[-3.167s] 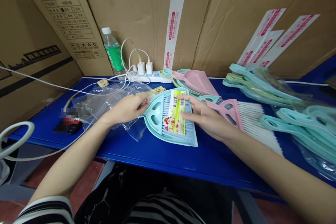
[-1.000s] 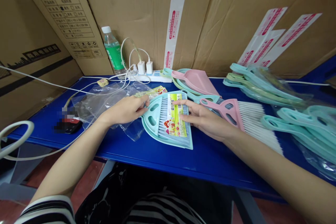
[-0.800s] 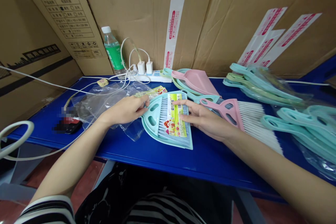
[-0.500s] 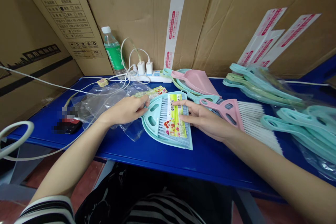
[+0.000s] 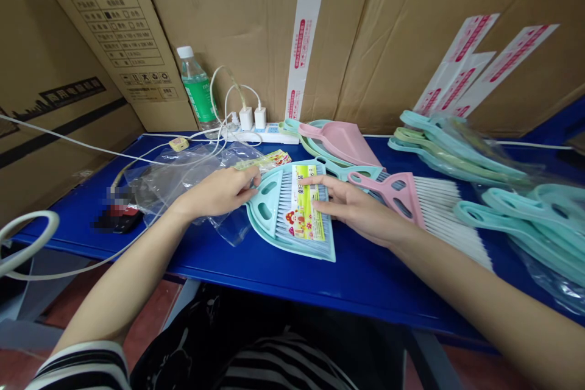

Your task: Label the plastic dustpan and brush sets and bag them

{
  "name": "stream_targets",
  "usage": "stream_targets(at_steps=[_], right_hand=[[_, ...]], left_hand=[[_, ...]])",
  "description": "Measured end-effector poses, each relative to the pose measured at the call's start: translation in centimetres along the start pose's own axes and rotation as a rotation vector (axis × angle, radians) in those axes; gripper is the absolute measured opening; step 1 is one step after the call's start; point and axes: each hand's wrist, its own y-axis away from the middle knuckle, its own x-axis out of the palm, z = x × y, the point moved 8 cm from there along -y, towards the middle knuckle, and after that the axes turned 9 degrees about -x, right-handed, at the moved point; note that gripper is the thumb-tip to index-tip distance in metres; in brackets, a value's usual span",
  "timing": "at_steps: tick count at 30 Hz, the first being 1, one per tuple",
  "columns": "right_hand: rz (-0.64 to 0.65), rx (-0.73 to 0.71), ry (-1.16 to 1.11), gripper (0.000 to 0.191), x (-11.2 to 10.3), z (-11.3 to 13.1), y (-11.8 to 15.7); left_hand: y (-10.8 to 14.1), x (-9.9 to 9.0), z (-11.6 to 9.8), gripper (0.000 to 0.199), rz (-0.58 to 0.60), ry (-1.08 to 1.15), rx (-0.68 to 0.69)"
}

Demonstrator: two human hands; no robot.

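Observation:
A mint-green hand brush (image 5: pixel 266 206) with grey bristles lies nested in a mint-green dustpan (image 5: pixel 292 250), bristles to the right. My left hand (image 5: pixel 223 192) is closed around their handle end, which its fingers mostly hide. Across the bristles lies a printed label card (image 5: pixel 305 213), yellow, green and white. My right hand (image 5: pixel 356 207) has the card's right edge between its fingers and thumb. Right beside that hand, a pink brush (image 5: pixel 402 198) with white bristles rests on the blue table (image 5: pixel 274 283).
Behind stand a pink dustpan (image 5: pixel 340 141), a power strip (image 5: pixel 269 136) with chargers and a bottle (image 5: pixel 200 94) against cardboard. Clear plastic bags (image 5: pixel 183 173) and cables lie left. Mint dustpan sets (image 5: pixel 525 222), partly in plastic, are piled right. A phone (image 5: pixel 121 219) sits at left.
Hardly anything differs. Both hands keep their places on the brush-and-dustpan set and the card, and the right fingers shift only very slightly.

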Motion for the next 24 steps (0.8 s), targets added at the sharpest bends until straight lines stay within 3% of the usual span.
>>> stream_targets(at_steps=[24], right_hand=[[0.01,-0.004,0.087,0.031,0.12,0.12,0.06]], left_hand=[[0.35,0.09,-0.51,0.011,0.056,-0.114,0.003]])
